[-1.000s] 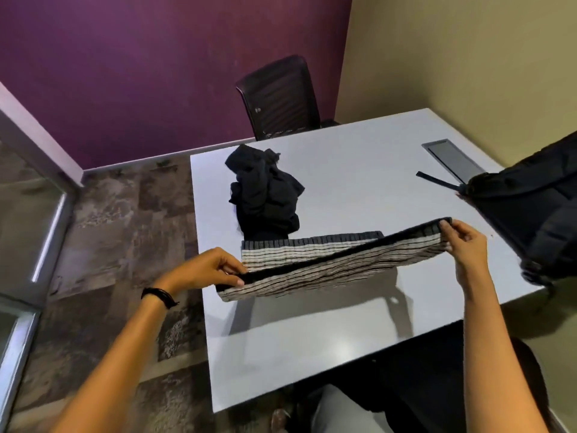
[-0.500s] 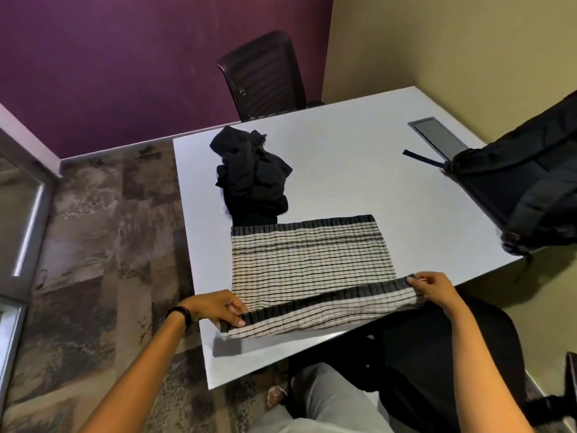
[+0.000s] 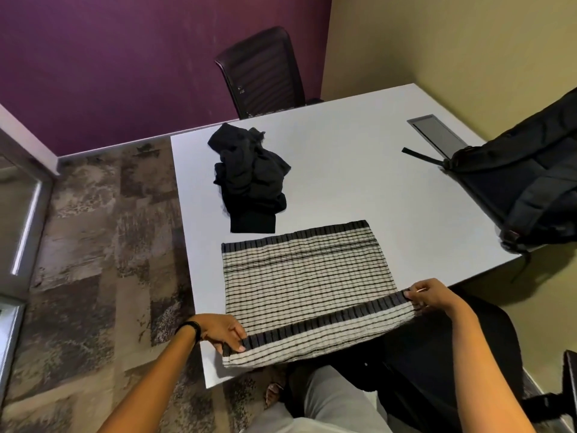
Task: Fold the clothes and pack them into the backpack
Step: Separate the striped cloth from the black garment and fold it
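closest to us, our left hand [image 3: 223, 334] pinches the near left corner of a striped cloth [image 3: 306, 276], thumb on top of its dark ribbed band. there is a black wristband [image 3: 190, 327] on that wrist. our right hand [image 3: 432, 295] pinches the near right corner, fingers curled round the same band. the cloth is cream with thin dark lines and lies flat on the white surface [image 3: 359, 157]. its near strip looks doubled over. that strip hangs past the surface's near edge above our lap, most of all at the right corner.

we judge this the main risk. if either hand lets go before the fold is carried onto the surface, the overhanging part could drag the cloth toward the floor. the two held corners are not level with the edge, so a fold made from here may come out crooked. the ribbed knit may also stretch or bunch if the hands pull unevenly.

just beyond the cloth's far edge lies a heap of black clothes [image 3: 249, 179], its cuff almost touching the stripes. a fold pushed far forward could catch that heap and tangle both.

further right, well apart, the black backpack [image 3: 524, 182] sits at the surface's right edge, partly past it. we cannot tell whether it is open, and pushing clothes into it could tip it off. a black chair [image 3: 265, 70] stands beyond the far edge.
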